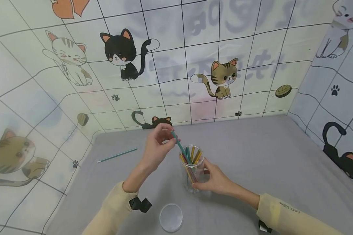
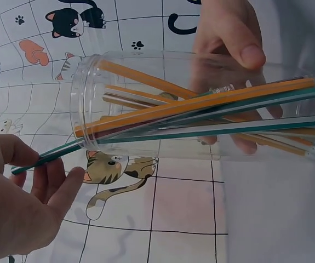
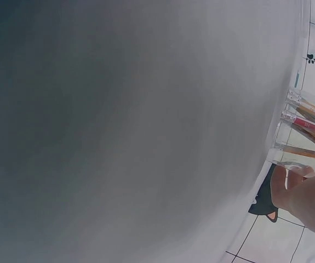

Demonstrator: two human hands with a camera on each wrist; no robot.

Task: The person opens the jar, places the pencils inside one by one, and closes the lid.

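Observation:
My left hand (image 1: 156,148) pinches the upper end of a green pencil (image 1: 178,144) between thumb and fingers. The pencil leans out over the rim of a clear jar (image 1: 186,178), its lower part inside. Several yellow, green and dark red pencils (image 2: 201,107) stand in the jar, seen through its wall in the left wrist view. My right hand (image 1: 216,179) grips the jar from the right, thumb at the front and fingers behind. At the edge of the right wrist view, part of the right hand (image 3: 305,194) shows beside the jar's base.
Another green pencil (image 1: 117,155) lies on the grey cloth (image 1: 253,150) to the left. A round clear lid (image 1: 171,218) lies in front of the jar. Behind and at both sides rises a white gridded sheet (image 1: 170,71) with cat drawings.

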